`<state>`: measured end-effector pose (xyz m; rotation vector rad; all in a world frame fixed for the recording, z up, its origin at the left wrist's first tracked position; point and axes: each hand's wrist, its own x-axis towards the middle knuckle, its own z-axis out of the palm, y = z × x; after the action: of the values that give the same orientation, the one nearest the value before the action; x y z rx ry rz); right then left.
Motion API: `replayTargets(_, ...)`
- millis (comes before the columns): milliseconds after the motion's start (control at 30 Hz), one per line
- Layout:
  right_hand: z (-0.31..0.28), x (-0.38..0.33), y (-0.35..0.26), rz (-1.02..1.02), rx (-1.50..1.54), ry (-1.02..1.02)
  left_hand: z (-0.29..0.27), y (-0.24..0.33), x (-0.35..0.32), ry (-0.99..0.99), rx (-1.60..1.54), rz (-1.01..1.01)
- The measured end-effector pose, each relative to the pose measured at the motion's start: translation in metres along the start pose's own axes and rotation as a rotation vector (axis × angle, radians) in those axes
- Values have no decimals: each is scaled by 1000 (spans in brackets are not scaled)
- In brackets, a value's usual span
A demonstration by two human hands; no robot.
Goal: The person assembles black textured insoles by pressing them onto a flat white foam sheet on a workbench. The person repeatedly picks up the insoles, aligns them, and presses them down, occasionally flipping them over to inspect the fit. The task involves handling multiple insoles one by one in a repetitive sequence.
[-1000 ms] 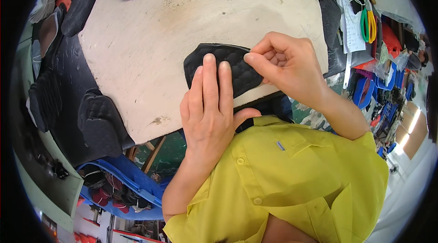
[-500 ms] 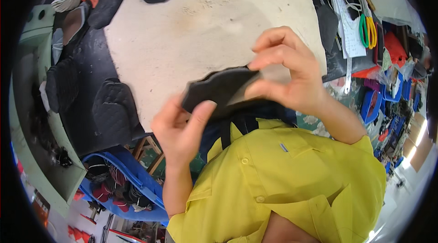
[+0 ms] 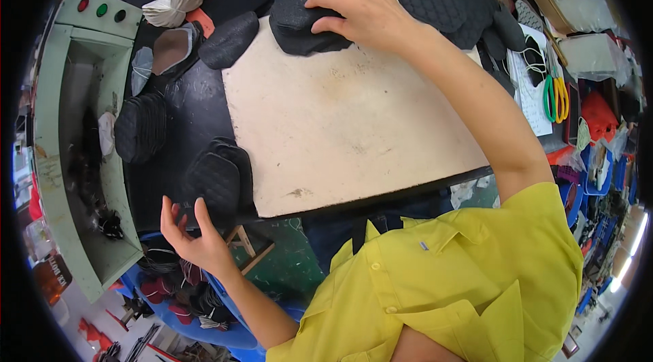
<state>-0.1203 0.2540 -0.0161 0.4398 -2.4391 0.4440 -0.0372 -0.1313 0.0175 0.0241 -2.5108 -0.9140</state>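
Note:
My right hand (image 3: pixel 364 15) reaches to the far side of the pale board (image 3: pixel 354 124). Its thumb and fingers are apart, over a stack of black fabric shoe-shaped pieces (image 3: pixel 299 32); I cannot make out whether it grips the top one. At the near left, my left hand (image 3: pixel 197 239) has its fingers spread and holds nothing. Just beyond it lies a small pile of black quilted pieces (image 3: pixel 221 175) on the dark table, beside the board's left edge.
A green metal box with buttons (image 3: pixel 95 29) stands on the left, near a stack of black pieces (image 3: pixel 141 127). White cloth pieces (image 3: pixel 173 0) lie at the far left. Scissors with green and yellow handles (image 3: pixel 556 99) rest on paper at right. A blue tub (image 3: pixel 238 338) sits below.
The black piece held between both hands is out of them. My left hand has moved left beside the quilted pile; my right hand has gone to the far stack. The view has shifted.

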Motion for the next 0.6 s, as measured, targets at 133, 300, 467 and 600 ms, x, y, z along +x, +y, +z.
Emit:
replayTargets(133,-14,19,-9,306,-30,-303,2,11,-8,28,102,227)
replayTargets(300,-51,0,-15,-101,-177,320,27,49,-21,-37,-16,580)
replayTargets(467,-80,-82,-97,-238,-47,-111,49,75,-42,-292,-194,609)
replayTargets(600,-71,-102,-91,246,425,-280,74,92,-55,-433,-357,630)
